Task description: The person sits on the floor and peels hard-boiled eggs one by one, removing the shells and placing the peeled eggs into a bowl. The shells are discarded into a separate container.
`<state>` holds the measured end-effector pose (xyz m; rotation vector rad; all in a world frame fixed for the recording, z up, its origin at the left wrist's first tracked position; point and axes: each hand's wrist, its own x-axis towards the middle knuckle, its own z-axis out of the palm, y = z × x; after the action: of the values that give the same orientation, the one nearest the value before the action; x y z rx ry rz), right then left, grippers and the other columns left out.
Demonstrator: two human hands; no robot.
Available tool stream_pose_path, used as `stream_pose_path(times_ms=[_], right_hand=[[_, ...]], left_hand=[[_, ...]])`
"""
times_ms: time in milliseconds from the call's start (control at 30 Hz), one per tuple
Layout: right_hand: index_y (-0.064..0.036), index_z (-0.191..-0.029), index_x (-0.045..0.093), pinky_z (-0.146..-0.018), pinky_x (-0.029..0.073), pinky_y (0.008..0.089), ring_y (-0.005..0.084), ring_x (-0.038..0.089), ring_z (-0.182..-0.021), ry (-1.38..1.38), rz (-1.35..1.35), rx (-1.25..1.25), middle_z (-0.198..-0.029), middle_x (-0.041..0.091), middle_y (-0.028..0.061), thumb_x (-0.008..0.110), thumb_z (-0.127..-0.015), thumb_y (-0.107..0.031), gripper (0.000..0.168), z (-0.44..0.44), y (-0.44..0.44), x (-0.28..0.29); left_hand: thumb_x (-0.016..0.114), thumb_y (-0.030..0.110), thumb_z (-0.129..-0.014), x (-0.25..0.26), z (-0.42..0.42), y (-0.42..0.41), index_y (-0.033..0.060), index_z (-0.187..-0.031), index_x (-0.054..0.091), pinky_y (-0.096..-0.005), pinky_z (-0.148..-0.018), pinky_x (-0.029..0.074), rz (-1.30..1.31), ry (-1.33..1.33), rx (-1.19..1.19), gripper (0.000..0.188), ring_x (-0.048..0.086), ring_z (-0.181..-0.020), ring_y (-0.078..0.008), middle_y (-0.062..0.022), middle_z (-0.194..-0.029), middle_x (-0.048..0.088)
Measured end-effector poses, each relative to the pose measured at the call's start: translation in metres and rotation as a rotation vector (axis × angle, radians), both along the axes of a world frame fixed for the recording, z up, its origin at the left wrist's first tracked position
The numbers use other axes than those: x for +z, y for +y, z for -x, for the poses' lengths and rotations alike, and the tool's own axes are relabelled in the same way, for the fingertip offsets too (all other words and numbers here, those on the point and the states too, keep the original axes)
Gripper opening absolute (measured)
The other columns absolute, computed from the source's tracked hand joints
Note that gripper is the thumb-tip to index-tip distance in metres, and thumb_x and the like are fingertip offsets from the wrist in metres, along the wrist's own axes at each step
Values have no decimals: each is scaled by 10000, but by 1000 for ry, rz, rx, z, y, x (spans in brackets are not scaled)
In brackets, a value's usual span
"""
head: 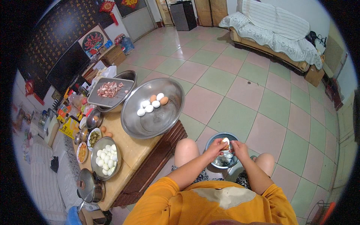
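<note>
My left hand (pixel 216 148) holds a partly peeled egg (pixel 225 139), white on top with brown shell lower down. Close by on the right is my right hand (pixel 240 150), fingers bent toward the egg; whether it pinches a bit of shell is too small to tell. Both hands are above a blue-grey basin (pixel 209 142) on the floor between my knees. White pieces, apparently eggshell (pixel 223 160), lie in the basin. To the left, a large steel basin (pixel 171 121) on the table contains several white and brown eggs (pixel 149 108).
On the wooden table (pixel 135 152), a steel bowl (pixel 116 168) holds several peeled eggs. Nearby are a lidded pot (pixel 88 185), plates of food (pixel 94 138), loose brown eggs (pixel 108 134) and a cutting board with chopped meat (pixel 109 90). A sofa (pixel 272 42) stands across the tiled floor.
</note>
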<state>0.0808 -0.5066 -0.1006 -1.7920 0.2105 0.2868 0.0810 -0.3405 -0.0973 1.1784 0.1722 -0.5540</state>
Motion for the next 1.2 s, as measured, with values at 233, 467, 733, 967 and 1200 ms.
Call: stream_pose_path(times_ms=[233,467,733,967,1200], right_hand=[[4,-1062,608,-578,490,252,156,611,-695,-282,-60,36,-876,626,118,545,-876,-277,343,5,8,15],[-11,-1073,611,-603,471,230,108,577,-708,-296,-45,36,-860,625,62,536,-885,-260,321,0,3,-7],[-26,-1046,623,-608,481,300,200,612,-694,-267,41,65,-838,628,143,521,-878,-269,313,4,1,7],[0,-1023,622,-584,477,291,189,601,-654,-453,191,55,-802,630,131,510,-890,-230,289,5,3,8],[2,-957,637,-479,451,236,101,553,-556,-195,-50,-69,-744,616,43,508,-898,-182,232,2,3,11]], left_hand=[[521,393,-887,-3,-3,3,95,-1120,488,-168,-508,407,212,25,-153,380,600,-794,-104,-33,-944,596],[528,372,-884,4,0,-2,67,-1083,479,-189,-505,411,-117,-68,-105,368,591,-757,-106,-35,-916,597],[662,258,-804,6,2,-7,46,-1081,492,-206,-485,412,-232,-217,-143,388,568,-731,-86,-24,-867,599],[622,264,-831,2,-1,-5,57,-1087,496,-197,-510,423,-130,-164,-176,353,578,-738,-87,-28,-879,604],[553,282,-871,16,1,-2,69,-1121,473,-189,-580,424,53,-54,-182,339,594,-808,-96,-39,-950,599]])
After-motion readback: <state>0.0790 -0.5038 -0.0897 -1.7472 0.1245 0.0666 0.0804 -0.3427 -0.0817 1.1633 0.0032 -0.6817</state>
